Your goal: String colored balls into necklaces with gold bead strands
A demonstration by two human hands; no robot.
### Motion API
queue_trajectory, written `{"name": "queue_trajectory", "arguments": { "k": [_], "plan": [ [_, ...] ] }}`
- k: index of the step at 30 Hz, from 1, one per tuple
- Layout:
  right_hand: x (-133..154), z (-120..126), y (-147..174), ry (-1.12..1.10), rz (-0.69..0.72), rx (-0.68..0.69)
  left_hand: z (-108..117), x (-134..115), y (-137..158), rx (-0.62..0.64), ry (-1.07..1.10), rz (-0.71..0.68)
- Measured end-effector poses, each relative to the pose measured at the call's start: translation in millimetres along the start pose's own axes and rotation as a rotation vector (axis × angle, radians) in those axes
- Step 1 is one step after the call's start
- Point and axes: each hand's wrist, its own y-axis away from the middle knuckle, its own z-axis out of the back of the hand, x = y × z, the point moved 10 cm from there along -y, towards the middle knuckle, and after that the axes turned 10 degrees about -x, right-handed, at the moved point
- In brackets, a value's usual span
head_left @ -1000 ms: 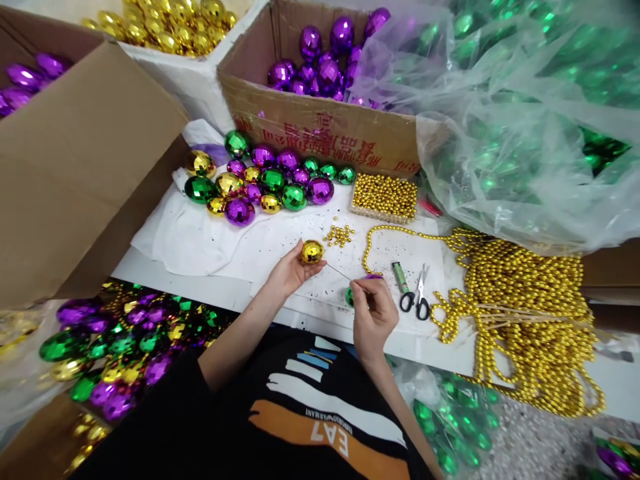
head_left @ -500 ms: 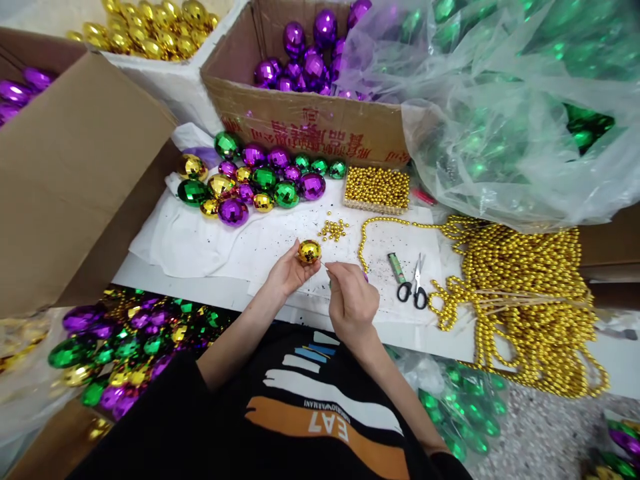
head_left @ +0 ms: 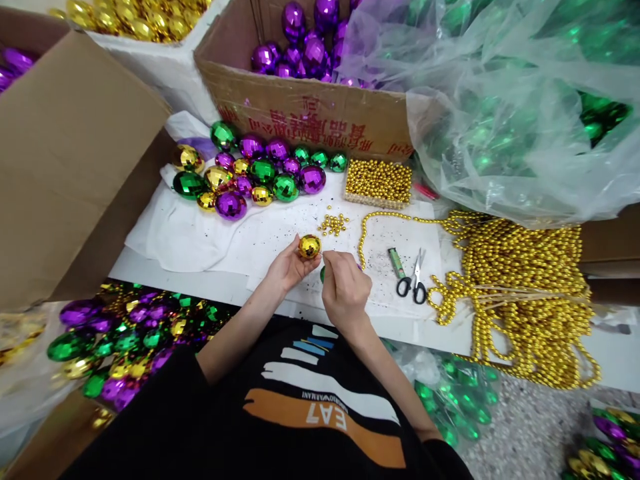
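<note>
Purple, green and gold faceted shiny balls (head_left: 231,206) cluster on a crumpled white cloth (head_left: 175,233) along the left of the white desk (head_left: 450,337), against a brown cardboard box (head_left: 240,107), apparently to leave working room in front. A person's left hand (head_left: 287,270) cradles a shiny gold faceted ball (head_left: 309,247), thumb behind and fingers beneath, seemingly steadying it toward the right hand (head_left: 347,287), whose fingers are drawn into a pinch just beside it; anything between them cannot be made out. Black-handled metal scissors (head_left: 417,270) lie farther right, within easy reach, near heaped gold bead strands (head_left: 530,280).
</note>
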Motion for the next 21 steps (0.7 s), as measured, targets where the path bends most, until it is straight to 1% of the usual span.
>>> {"name": "queue_trajectory", "arguments": {
  "k": [4, 8, 11, 16, 21],
  "plan": [
    [-3, -7, 3, -0.004, -0.010, 0.011, 0, 1, 0, 0.012, -0.011, -0.006],
    [-9, -11, 5, 0.008, -0.024, -0.001, 2, 0, 0, -0.006, -0.008, -0.010],
    [-12, -8, 5, -0.020, -0.049, -0.019, 0, -1, 2, -0.003, 0.001, -0.016],
    [-5, 2, 3, -0.066, -0.036, -0.038, -1, -4, 4, 0.008, 0.018, -0.022],
    [-1, 5, 0, -0.064, -0.041, -0.040, 0, -5, 4, -0.003, 0.033, -0.017]
  ]
}}
